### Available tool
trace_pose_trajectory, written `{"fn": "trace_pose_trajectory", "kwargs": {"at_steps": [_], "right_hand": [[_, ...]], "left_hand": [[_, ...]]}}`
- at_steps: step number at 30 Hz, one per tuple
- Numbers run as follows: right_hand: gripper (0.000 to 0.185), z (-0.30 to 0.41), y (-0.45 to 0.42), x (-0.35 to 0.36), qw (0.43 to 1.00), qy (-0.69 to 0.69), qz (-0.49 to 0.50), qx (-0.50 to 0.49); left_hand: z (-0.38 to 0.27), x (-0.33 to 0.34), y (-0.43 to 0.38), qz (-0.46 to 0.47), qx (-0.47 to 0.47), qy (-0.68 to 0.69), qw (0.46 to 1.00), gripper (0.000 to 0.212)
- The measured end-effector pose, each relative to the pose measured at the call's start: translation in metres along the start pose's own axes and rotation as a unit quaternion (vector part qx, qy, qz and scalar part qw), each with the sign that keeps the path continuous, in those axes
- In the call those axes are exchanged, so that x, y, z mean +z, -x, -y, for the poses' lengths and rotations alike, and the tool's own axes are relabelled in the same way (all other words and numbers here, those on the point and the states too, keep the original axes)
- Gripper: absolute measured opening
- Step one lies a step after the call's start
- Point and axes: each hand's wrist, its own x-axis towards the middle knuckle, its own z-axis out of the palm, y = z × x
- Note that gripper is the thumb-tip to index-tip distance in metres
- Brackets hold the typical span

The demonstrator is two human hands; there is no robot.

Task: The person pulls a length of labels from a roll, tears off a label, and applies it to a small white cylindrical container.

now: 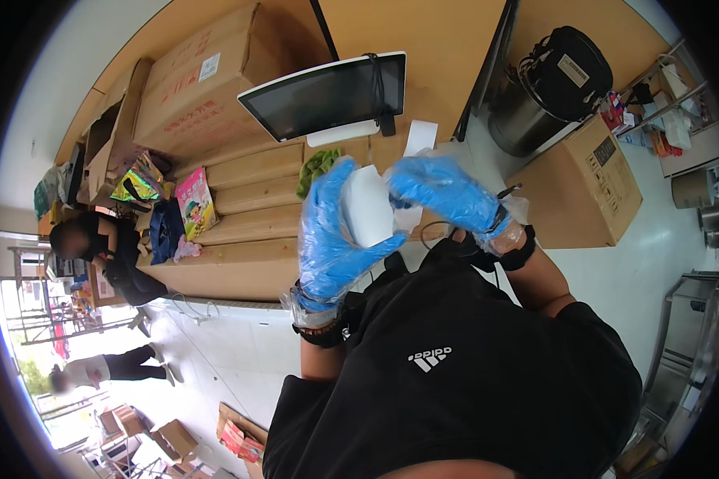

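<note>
My left hand (329, 245), in a blue glove under a clear plastic one, holds a smooth white object (368, 206), perhaps a roll or folded sheet of paper. Its fingers run along the far-left side and its thumb curves under the near edge. My right hand (446, 188), gloved the same way, is bent close to the object's right edge. Its fingertips are partly hidden, so whether they grip anything is unclear. A white paper strip (421, 138) shows beyond the right hand, and a white piece (407, 218) shows below its fingers.
Long cardboard boxes (251, 224) lie side by side before me, with a green cloth (317, 170) on them. Behind stand a monitor (329, 99) and a large carton (198, 78). Right are another carton (575, 185) and a metal drum (515, 120). Two people are at left.
</note>
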Motion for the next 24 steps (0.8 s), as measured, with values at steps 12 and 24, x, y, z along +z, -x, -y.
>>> {"fn": "trace_pose_trajectory", "kwargs": {"at_steps": [12,24], "right_hand": [[0.029,0.006,0.010,-0.003,0.994,0.085,-0.024,-0.059],[0.034,0.001,0.012,0.002,0.983,-0.180,-0.029,0.022]], "left_hand": [[0.008,0.011,-0.004,0.036,0.009,0.129,0.991,0.102],[-0.001,0.017,-0.010,-0.005,0.040,0.301,0.953,0.108]]}}
